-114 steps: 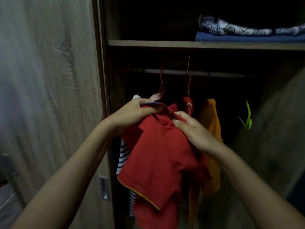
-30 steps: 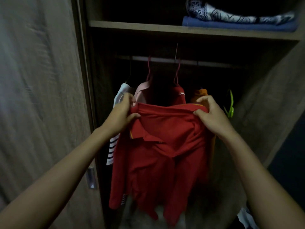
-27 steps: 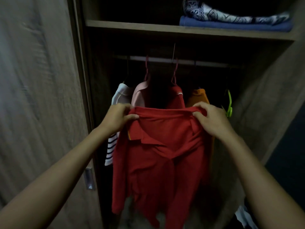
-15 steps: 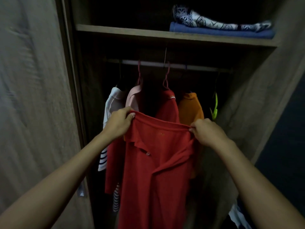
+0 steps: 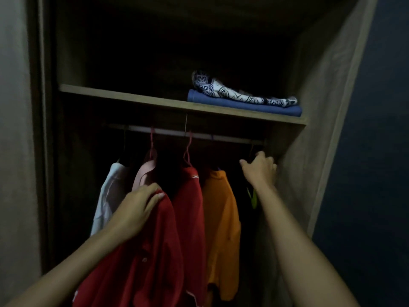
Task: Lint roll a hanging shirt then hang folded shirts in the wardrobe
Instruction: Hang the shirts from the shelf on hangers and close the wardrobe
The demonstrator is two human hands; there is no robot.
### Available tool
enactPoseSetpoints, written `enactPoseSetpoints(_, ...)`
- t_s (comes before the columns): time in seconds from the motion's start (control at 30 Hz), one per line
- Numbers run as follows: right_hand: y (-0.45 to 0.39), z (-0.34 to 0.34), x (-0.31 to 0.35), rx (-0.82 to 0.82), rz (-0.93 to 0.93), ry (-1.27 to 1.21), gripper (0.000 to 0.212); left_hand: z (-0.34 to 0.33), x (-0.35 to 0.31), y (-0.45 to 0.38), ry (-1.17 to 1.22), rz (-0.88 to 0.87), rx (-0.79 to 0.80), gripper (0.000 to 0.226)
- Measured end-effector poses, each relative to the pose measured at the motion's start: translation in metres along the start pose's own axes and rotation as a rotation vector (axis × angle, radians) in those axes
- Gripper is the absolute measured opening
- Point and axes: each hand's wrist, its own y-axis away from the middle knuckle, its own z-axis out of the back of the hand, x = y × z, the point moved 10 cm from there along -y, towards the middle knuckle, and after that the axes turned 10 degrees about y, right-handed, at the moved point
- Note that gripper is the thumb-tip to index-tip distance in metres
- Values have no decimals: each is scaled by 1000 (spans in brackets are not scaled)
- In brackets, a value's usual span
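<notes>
Red shirt (image 5: 141, 258) under left hand (image 5: 138, 210)

Two bare forearms reach in from the bottom edge, with no sleeves, watch or rings visible. The left hand (image 5: 139, 209) and right hand (image 5: 260, 168) are uncovered, without gloves. Short fingernails show on the left hand's fingers (image 5: 158, 196).

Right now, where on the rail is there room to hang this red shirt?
Free rail shows between the orange shirt and the right hand. From the white shirt to the orange one, hangers sit close. The left hand holds the red shirt.
</notes>
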Motion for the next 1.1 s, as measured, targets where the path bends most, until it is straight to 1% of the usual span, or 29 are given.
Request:
enactPoseSetpoints(0.07,-18,-21,-9,96,-84,33,58,-2,3,2,-8,-2,9,14)
enactPoseSetpoints(0.17,-42,-44,-20,195,-137,18,46,3,11,5,3,-9,-24,17)
enactPoseSetpoints(0.3,-54,-72,-30,295,-168,6,33,10,26,5,13,38,-50,17)
enactPoseSetpoints(0.4,-58,-89,-32,335,-193,-169,28,9,31,5,-11,63,-57,16)
enactPoseSetpoints(0.53,-71,-93,-31,307,-197,-277,28,3,29,5,-27,58,-58,15)
enactPoseSetpoints(0.6,-74,-91,-29,293,-233,-449,26,0,30,6,-42,71,-47,15)
enactPoseSetpoints(0.7,-70,-85,-28,292,-336,-757,23,-4,31,10,-58,73,-45,13)
enactPoseSetpoints(0.8,-46,-78,-26,335,-374,-897,13,-7,32,18,-48,100,-45,13)
enactPoseSetpoints(0.9,1,-71,-25,412,-339,-969,22,-10,38,28,-30,155,-53,13)
enactPoseSetpoints(0.97,38,-65,-28,439,-282,-966,27,-13,42,35,-16,190,-54,13)
enactPoseSetpoints(1.1,110,-58,-40,422,-198,-898,27,-25,60,50,-25,255,-9,18)
